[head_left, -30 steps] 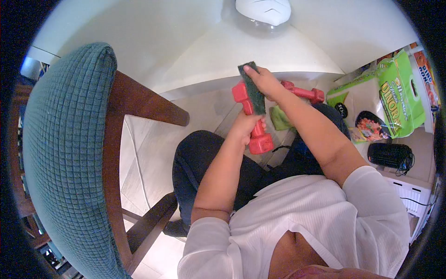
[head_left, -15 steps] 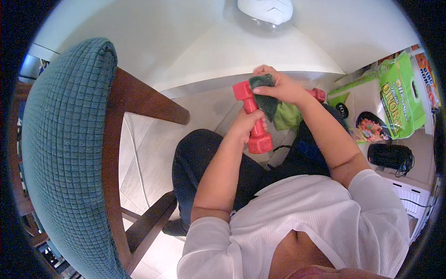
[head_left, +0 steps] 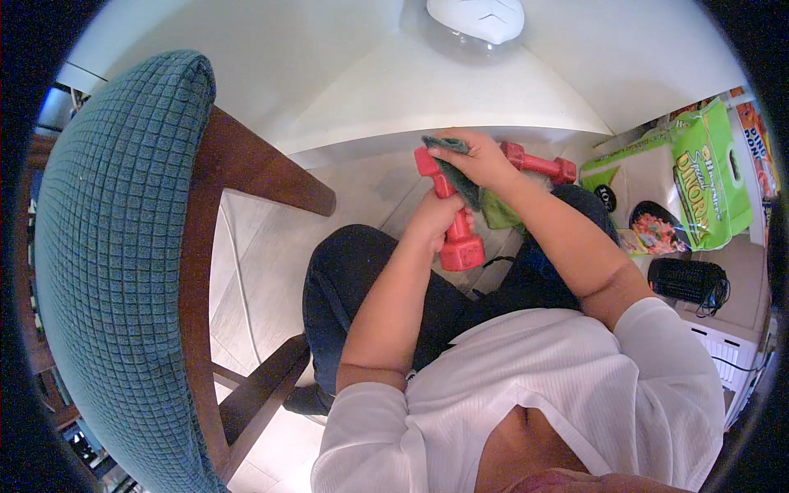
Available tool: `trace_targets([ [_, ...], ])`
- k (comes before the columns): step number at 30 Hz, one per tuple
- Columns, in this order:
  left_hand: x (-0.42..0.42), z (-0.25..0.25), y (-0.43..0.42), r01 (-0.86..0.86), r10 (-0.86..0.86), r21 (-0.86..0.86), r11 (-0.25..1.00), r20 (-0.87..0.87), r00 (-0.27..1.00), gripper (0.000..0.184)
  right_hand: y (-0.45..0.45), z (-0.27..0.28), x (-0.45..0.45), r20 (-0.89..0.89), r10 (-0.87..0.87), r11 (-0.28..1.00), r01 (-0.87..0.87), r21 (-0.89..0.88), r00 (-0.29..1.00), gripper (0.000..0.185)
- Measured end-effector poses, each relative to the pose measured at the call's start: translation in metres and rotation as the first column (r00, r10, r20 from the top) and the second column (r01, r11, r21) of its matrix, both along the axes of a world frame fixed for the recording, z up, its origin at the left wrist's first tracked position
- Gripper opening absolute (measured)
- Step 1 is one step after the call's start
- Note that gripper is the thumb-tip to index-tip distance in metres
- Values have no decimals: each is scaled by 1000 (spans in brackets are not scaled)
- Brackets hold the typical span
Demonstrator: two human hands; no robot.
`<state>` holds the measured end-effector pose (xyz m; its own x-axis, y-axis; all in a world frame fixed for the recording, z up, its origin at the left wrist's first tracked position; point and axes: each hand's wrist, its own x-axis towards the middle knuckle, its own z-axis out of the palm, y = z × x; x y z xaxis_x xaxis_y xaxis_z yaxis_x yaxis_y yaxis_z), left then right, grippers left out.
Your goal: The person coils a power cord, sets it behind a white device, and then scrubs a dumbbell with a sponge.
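Note:
My left hand (head_left: 438, 220) is wrapped round the handle of a red dumbbell (head_left: 462, 253), which is held tilted above my crossed legs. In my right hand (head_left: 478, 160) is a dark green cloth (head_left: 457, 182), pressed against the dumbbell's far head and draping down beside the handle. Part of that far head is covered by the cloth and fingers. A second red dumbbell (head_left: 538, 162) lies on the floor beyond my right forearm. Near it rests a light green cloth (head_left: 500, 212), partly hidden by my right arm.
A chair with a teal cover (head_left: 119, 271) and wooden legs stands close on the left. At right are a green rice bag (head_left: 713, 177), a black corded device (head_left: 689, 281) and a white plastic unit (head_left: 723, 349). A white cable (head_left: 240, 283) crosses the floor. White panels rise ahead.
My right hand and the dark green cloth have shifted slightly left, further over the dumbbell's far head. More of the second dumbbell shows now. My left hand keeps its grip.

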<state>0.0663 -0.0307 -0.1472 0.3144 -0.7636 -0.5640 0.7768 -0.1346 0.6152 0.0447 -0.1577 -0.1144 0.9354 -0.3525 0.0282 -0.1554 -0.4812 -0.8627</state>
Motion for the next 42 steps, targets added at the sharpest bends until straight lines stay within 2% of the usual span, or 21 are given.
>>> trace_targets([
  [5,-2,-15,-5,-25,26,24,999,-47,999,14,11,8,5,-25,-138,969,130,-209,990,29],
  [7,-4,-12,-5,5,-5,31,1000,14,1000,17,6,3,13,-47,-223,940,202,-276,974,31],
  [8,-4,-10,-4,19,-21,37,999,44,999,19,-6,-6,20,-16,-308,946,305,-107,951,31],
  [10,-4,-7,-5,17,-22,49,999,95,995,21,-22,-5,31,-1,-479,851,465,244,878,32],
  [11,-3,-6,-6,15,-22,54,998,122,992,22,-30,-4,23,-72,-506,590,407,697,859,28],
  [13,0,-7,-5,-9,7,36,999,54,999,21,-34,14,9,66,-395,418,115,901,916,25],
  [16,6,-8,-4,-31,31,12,999,-19,999,18,-29,24,-8,-2,-112,625,72,777,994,30],
  [19,7,-9,-3,-21,21,-8,1000,-26,999,17,-13,20,-8,-5,128,818,-102,566,992,38],
  [20,7,-10,-3,-12,12,-13,1000,-20,1000,17,-11,9,-3,68,173,950,-185,251,982,41],
  [23,6,-3,-2,15,-15,3,1000,16,1000,15,-6,5,-4,-110,152,930,-105,352,982,39],
  [24,5,-4,-2,15,-15,-3,1000,10,1000,15,-4,0,-2,-99,92,962,-63,264,991,36],
  [27,4,-6,-2,-4,4,-5,1000,-6,1000,15,-1,-8,0,-68,21,974,-5,224,997,32],
  [30,1,-2,-3,-33,33,13,999,2,999,15,2,-14,5,16,-40,999,40,1,999,27],
  [33,0,-4,-3,-23,23,5,1000,13,1000,14,5,-11,8,51,-114,988,118,-96,992,23],
  [36,1,-11,-4,-7,7,-2,1000,-23,1000,13,7,-7,13,34,-172,977,175,-119,984,20],
  [39,1,-9,-5,-21,22,16,1000,-44,999,11,-1,-13,23,57,-263,965,263,2,963,23],
  [41,1,-8,-6,-38,40,32,999,-57,998,11,-37,-47,35,70,-494,863,479,162,866,27],
  [42,1,-8,-6,-43,45,28,999,-69,997,11,-49,-42,30,67,-605,791,590,162,793,31],
])
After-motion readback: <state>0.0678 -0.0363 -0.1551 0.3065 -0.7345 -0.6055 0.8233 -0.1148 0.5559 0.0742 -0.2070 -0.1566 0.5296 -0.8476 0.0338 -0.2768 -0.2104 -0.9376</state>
